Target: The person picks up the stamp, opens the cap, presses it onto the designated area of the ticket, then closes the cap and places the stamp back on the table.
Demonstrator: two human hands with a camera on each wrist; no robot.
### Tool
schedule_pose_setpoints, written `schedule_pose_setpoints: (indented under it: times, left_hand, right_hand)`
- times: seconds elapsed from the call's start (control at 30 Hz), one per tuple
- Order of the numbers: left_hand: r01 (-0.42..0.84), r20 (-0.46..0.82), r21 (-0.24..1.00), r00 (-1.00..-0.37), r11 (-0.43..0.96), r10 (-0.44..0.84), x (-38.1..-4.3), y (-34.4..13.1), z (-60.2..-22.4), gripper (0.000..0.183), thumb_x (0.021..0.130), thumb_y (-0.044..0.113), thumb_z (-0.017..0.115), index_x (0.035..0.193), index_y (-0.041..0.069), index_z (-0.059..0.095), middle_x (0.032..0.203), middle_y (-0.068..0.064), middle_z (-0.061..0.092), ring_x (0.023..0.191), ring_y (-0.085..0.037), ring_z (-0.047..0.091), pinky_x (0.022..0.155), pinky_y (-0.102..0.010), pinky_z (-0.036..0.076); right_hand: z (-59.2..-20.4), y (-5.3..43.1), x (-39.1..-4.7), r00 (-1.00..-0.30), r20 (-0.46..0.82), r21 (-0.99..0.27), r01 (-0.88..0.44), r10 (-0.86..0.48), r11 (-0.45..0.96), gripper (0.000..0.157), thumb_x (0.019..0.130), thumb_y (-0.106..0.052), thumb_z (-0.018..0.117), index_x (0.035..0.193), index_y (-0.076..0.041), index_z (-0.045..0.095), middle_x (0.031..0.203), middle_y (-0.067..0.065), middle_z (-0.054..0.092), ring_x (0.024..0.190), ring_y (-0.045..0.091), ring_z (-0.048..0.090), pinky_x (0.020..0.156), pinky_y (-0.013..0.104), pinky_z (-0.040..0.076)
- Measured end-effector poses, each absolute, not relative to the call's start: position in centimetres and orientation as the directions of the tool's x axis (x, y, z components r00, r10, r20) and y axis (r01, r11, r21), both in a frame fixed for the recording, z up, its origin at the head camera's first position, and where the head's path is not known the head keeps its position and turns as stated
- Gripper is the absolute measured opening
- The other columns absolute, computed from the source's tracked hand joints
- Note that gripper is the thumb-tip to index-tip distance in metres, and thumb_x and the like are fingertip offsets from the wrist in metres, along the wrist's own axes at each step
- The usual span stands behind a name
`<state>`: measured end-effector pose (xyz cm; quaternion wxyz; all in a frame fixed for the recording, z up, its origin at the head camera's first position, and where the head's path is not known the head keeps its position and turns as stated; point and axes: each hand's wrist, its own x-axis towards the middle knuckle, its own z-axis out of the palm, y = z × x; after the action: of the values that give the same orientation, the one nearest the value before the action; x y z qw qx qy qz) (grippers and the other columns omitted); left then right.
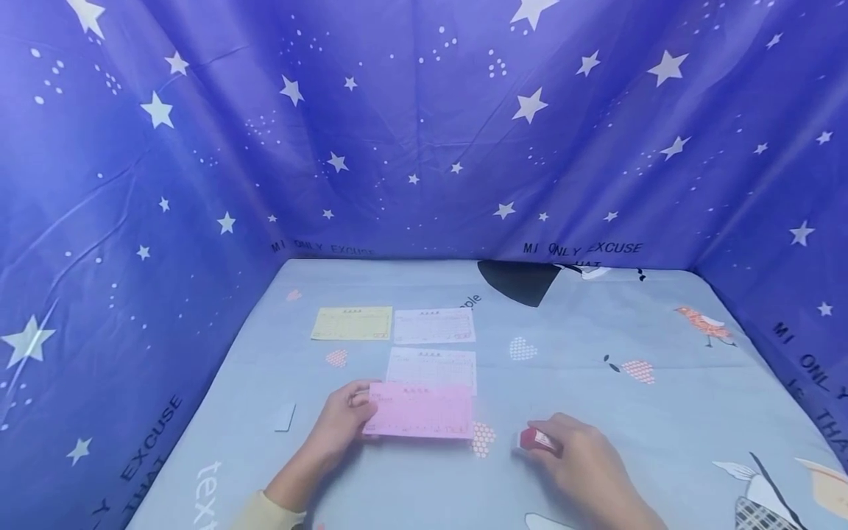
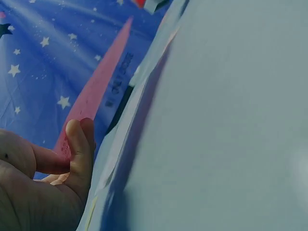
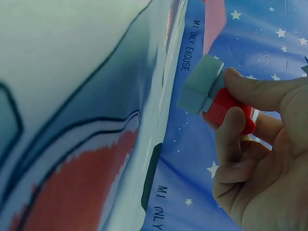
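Note:
My left hand [image 1: 341, 423] pinches the left edge of a pink printed slip [image 1: 419, 412]. In the left wrist view the pink slip [image 2: 98, 89] stands tilted, raised off the cloth. Its upper edge hides part of a white slip [image 1: 430, 366] lying behind it. Farther back lie a yellow slip [image 1: 352, 324] and another white slip [image 1: 433, 326], side by side. To the right, my right hand [image 1: 579, 456] holds a small red stamp [image 1: 538, 440] between thumb and fingers. A pale grey block [image 3: 199, 86] forms the stamp's end in the right wrist view, apart from the pink slip.
A small pale rectangular piece [image 1: 285, 417] lies left of my left hand. The table is covered with a light blue printed cloth [image 1: 596, 412]. Blue star-patterned curtains [image 1: 424, 132] enclose the back and both sides.

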<state>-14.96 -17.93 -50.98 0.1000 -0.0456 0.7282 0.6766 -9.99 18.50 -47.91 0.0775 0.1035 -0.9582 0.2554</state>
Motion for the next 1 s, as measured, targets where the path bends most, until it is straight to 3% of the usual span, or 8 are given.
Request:
schedule_pose_setpoints:
  times: [0.17, 0.37, 0.77, 1.0]
  left_hand:
    - [-0.191, -0.186, 0.971, -0.981, 0.145, -0.044, -16.3, -19.4, -50.5, 0.041, 0.096, -0.003, 0.055, 0.137, -0.003, 0.054, 0.103, -0.016, 0.071, 0.08, -0.026, 0.069, 0.065, -0.038, 0.06]
    - [-0.193, -0.166, 0.949, -0.978, 0.249, -0.125, -17.8, -21.7, -50.4, 0.045, 0.095, -0.003, 0.056, 0.14, -0.002, 0.053, 0.11, -0.018, 0.071, 0.084, -0.019, 0.068, 0.069, -0.027, 0.056]
    - [-0.215, -0.158, 0.912, -0.97, 0.349, -0.182, -19.9, -24.7, -49.6, 0.043, 0.1, 0.0, 0.05, 0.143, -0.002, 0.049, 0.116, -0.021, 0.067, 0.085, -0.016, 0.065, 0.069, -0.025, 0.053]
    - [-0.23, -0.152, 0.887, -0.964, 0.4, -0.216, -20.9, -26.3, -49.7, 0.045, 0.102, 0.0, 0.048, 0.146, -0.005, 0.043, 0.115, -0.022, 0.064, 0.083, -0.016, 0.062, 0.067, -0.024, 0.052]
  right_hand:
    - [-47.9, 18.7, -10.0, -0.967, 0.203, -0.472, -0.235, -0.154, 0.85, 0.028, 0.074, -0.029, 0.09, 0.099, -0.029, 0.078, 0.072, -0.026, 0.047, 0.066, -0.001, 0.046, 0.067, 0.027, 0.046]
    - [-47.9, 18.9, -10.1, -0.973, 0.179, -0.468, -0.213, -0.144, 0.857, 0.033, 0.074, -0.027, 0.09, 0.104, -0.021, 0.079, 0.073, -0.024, 0.049, 0.067, 0.001, 0.046, 0.067, 0.028, 0.046]
    - [-47.5, 19.0, -9.9, -0.991, 0.079, -0.504, -0.135, -0.11, 0.853, 0.024, 0.076, -0.026, 0.088, 0.092, -0.038, 0.074, 0.076, -0.025, 0.053, 0.074, 0.003, 0.053, 0.077, 0.032, 0.051]
    - [-47.6, 19.2, -9.8, -0.99, 0.093, -0.496, -0.142, -0.11, 0.857, 0.025, 0.076, -0.025, 0.088, 0.097, -0.033, 0.077, 0.077, -0.025, 0.053, 0.075, 0.004, 0.053, 0.078, 0.033, 0.051]
